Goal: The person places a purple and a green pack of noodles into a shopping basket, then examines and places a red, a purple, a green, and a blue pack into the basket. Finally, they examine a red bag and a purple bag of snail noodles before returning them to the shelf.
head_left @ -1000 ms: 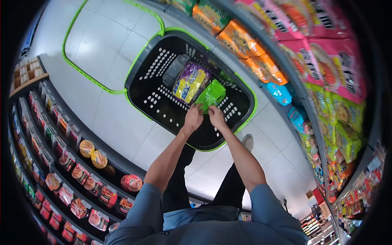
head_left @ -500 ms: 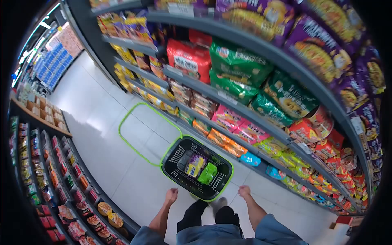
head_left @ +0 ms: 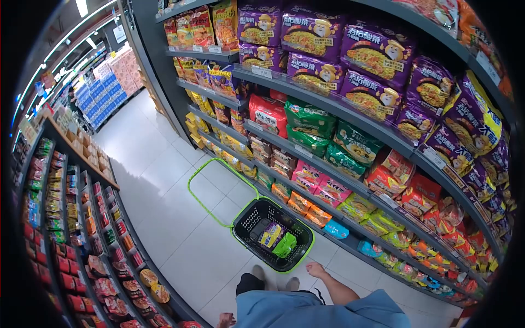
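A black shopping basket (head_left: 245, 243) with a bright green rim stands on the floor ahead of my feet. Its long green handle (head_left: 191, 188) is folded out away from me. Inside lie a purple-and-yellow packet (head_left: 272, 234) and a bright green packet (head_left: 285, 245). My right hand (head_left: 315, 269) hangs just beside the basket's near right corner, fingers loosely curled, with nothing visible in it. At the bottom edge, my left hand (head_left: 227, 320) hangs low by my side, nearest the left shelf; its fingers are too small and cut off to read. Neither hand touches the basket.
A tall shelf on the right holds purple noodle packs (head_left: 311, 38), green bags (head_left: 310, 117) and red bags (head_left: 268, 115). On the left, a low rack carries snack packs and round noodle bowls (head_left: 159, 293). The tiled aisle (head_left: 164, 218) leads toward stacked blue cartons (head_left: 101, 98).
My view has tilted up, showing more of the upper shelf. My left hand has dropped back toward my body, and my right hand has come closer to the basket's side. The basket's contents look the same.
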`<state>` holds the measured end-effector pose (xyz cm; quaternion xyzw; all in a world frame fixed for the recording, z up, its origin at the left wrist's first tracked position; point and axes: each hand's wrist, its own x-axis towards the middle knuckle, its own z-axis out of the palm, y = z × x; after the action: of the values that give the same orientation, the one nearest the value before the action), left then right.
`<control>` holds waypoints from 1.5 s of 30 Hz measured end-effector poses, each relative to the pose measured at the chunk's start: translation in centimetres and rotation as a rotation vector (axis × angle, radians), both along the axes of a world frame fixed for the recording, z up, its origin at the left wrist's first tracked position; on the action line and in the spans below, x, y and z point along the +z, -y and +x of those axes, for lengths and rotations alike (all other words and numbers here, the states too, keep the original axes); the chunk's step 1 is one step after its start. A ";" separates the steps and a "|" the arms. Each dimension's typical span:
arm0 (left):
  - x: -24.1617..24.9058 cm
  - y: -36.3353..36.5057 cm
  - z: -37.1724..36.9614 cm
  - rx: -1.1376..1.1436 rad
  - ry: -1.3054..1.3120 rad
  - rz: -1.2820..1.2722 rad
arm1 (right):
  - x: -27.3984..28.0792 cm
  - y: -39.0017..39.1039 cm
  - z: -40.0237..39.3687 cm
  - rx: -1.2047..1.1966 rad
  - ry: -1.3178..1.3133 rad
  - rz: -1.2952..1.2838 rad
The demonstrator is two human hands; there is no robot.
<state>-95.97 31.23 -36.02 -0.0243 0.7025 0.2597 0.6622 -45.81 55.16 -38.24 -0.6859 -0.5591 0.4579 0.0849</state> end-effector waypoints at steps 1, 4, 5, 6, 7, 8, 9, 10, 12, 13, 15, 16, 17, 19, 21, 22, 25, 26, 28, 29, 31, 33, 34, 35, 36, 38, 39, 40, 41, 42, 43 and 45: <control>0.1 0.0 0.0 -0.061 -0.029 0.038 | -0.7 0.8 1.5 -0.025 0.021 -0.037; -0.4 -1.6 -0.1 -0.234 -0.117 0.170 | -0.5 4.0 5.8 -0.095 0.185 -0.138; -0.6 -2.1 -0.5 -0.296 -0.148 0.208 | -1.1 5.1 6.8 -0.184 0.165 -0.231; -0.5 -2.4 -1.2 -0.360 -0.180 0.244 | 0.9 6.2 6.9 -0.329 0.169 -0.295; -0.5 -2.9 -2.1 -0.424 -0.212 0.279 | 3.3 7.1 6.5 -0.475 0.171 -0.360; -0.5 -3.4 -3.2 -0.488 -0.246 0.313 | 3.3 8.0 6.6 -0.544 0.159 -0.404; -0.4 -3.9 -4.6 -0.553 -0.280 0.346 | 3.3 8.9 6.3 -0.613 0.146 -0.450; -0.2 -7.5 -6.1 -0.617 -0.314 0.384 | 3.7 8.8 5.0 -0.619 0.144 -0.446; 2.9 -14.0 -7.1 -0.205 -0.225 0.101 | 4.3 9.9 2.3 -0.857 0.159 -0.555; 5.1 -16.7 -7.7 -0.172 -0.241 0.171 | 4.4 10.1 0.4 -0.870 0.159 -0.556; 6.9 -20.4 -9.6 -0.151 -0.245 0.248 | 4.6 9.4 -4.0 -0.906 -0.073 -0.454; 6.8 -21.8 -10.9 -0.129 -0.223 0.284 | 5.1 8.3 -6.4 -0.818 -0.079 -0.423; 6.6 -23.0 -11.9 -0.109 -0.200 0.319 | 5.9 7.3 -8.2 -0.733 -0.085 -0.394; 6.5 -24.0 -13.5 -0.153 -0.178 0.256 | 4.4 5.3 -10.6 -0.499 0.039 -0.291; 6.4 -24.5 -15.4 -0.197 -0.168 0.198 | 4.7 4.9 -13.2 -0.571 -0.038 -0.125; 5.7 -24.3 -16.3 -0.266 -0.175 0.138 | 5.0 4.2 -14.3 -0.619 -0.106 0.056; 4.3 -23.7 -19.1 -0.363 -0.187 0.063 | 6.6 3.9 -16.4 -0.755 -0.181 0.025; 4.0 -23.7 -20.0 -0.372 -0.192 0.046 | 7.0 4.5 -17.0 -0.767 -0.182 0.022; 4.4 -23.4 -21.2 -0.380 -0.175 0.065 | 7.4 5.7 -17.5 -0.833 -0.135 -0.237; 4.3 -23.0 -21.6 -0.481 -0.211 0.157 | 7.5 6.5 -17.8 -0.865 -0.142 -0.311; 4.2 -23.3 -21.8 -0.565 -0.252 0.247 | 5.8 8.8 -17.8 -0.917 -0.182 -0.483; 4.0 -24.3 -21.0 -0.231 -0.179 0.037 | 2.3 11.0 -17.1 -0.914 -0.206 -0.581; 4.3 -24.5 -20.5 -0.206 -0.182 0.038 | 0.2 11.8 -16.9 -0.897 -0.201 -0.639; 4.8 -24.6 -20.0 -0.223 -0.201 0.087 | -0.8 11.3 -16.4 -0.879 -0.195 -0.695; 5.7 -24.8 -19.5 -0.246 -0.223 0.134 | -0.4 9.4 -15.8 -0.856 -0.194 -0.693; 8.5 -25.9 -17.6 -0.291 -0.260 0.165 | 1.0 4.7 -15.0 -0.663 -0.156 -0.579; 9.2 -26.0 -17.1 -0.357 -0.288 0.188 | 1.3 3.5 -15.1 -0.573 -0.139 -0.526; 8.8 -26.2 -16.9 -0.350 -0.293 0.185 | 0.3 0.9 -15.7 -0.813 -0.156 -0.535; 7.9 -26.5 -16.6 -0.347 -0.297 0.182 | 1.1 -1.7 -15.1 -0.757 -0.182 -0.394; 7.2 -26.5 -16.4 -0.344 -0.299 0.178 | 2.4 -4.2 -15.0 -0.732 -0.240 -0.333; 7.5 -26.6 -16.0 -0.335 -0.298 0.175 | 4.9 -7.2 -15.6 -0.705 -0.297 -0.269; 7.8 -27.4 -15.0 -0.169 -0.269 0.159 | 7.1 -11.9 -15.5 -0.658 -0.279 -0.252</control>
<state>-110.99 58.67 -28.18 0.1220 0.7615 0.2587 0.5816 -61.33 67.08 -31.17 -0.7648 -0.2314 0.5604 0.2180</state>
